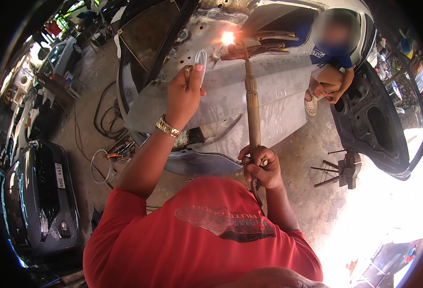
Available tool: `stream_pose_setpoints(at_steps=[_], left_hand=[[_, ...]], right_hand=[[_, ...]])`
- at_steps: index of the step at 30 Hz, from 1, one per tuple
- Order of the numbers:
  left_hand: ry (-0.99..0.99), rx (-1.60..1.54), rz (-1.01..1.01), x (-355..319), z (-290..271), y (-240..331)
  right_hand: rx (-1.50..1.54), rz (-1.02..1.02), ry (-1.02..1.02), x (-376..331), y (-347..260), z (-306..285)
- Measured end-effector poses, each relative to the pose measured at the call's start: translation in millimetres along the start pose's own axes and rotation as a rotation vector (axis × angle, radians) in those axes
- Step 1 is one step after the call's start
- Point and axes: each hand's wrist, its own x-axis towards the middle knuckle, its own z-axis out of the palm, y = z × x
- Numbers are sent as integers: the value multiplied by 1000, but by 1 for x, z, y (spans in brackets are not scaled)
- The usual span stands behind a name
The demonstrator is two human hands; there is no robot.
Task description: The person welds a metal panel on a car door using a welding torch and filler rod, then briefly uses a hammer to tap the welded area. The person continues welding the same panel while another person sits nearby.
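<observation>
Right hand (pixel 262 168) gripping a welding torch (pixel 252 103), flame (pixel 228 37) on the grey car panel (pixel 250 91); left hand (pixel 185 93) pinching a bent wire rod (pixel 201 60)

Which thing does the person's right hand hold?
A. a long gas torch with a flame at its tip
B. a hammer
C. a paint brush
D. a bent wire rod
A: the right hand grips the long gas torch, whose bright flame burns against the grey car body panel.
</observation>
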Motion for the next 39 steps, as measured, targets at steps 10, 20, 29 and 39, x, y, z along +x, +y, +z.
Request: stream_pose_setpoints(at_steps=[10,20,29,39], left_hand=[[-2,20,-8,-1,1,3],[-50,101,-10,6,5,13],[-36,135,11,12,7,4],[-33,150,5,11,6,6]], right_hand=[[6,-12,-9,-1,0,-1],[-13,-15,-15,-3,3,-4],[1,-14,-19,-3,1,-2],[1,-9,-20,-3,2,-1]])
